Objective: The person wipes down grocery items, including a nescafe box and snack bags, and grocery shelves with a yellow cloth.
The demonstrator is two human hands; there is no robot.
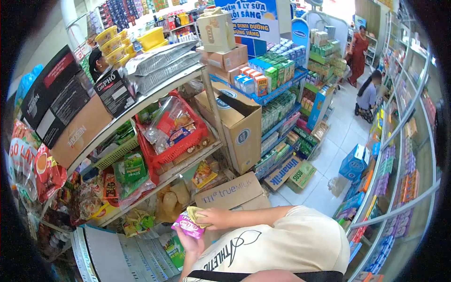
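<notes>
My left hand [190,242] grips a small pink and white packet [189,228] from below, in front of my chest. Closed around a folded yellow cloth [194,215], my right hand [216,219] presses it against the packet's upper edge. Just beyond both hands lies a brown TH true MILK carton [235,191]. A green packet [174,250] is to the left of my left forearm, beside a grey-white printed carton surface [141,254].
A metal shelf [188,164] on the left bears a red basket [162,155] of packets. Milk cartons fill a blue rack [282,91]. Glass-fronted shelves [399,178] line the right. Along the aisle, one person [359,54] stands and another [366,97] crouches. A blue box [354,162] sits on the floor.
</notes>
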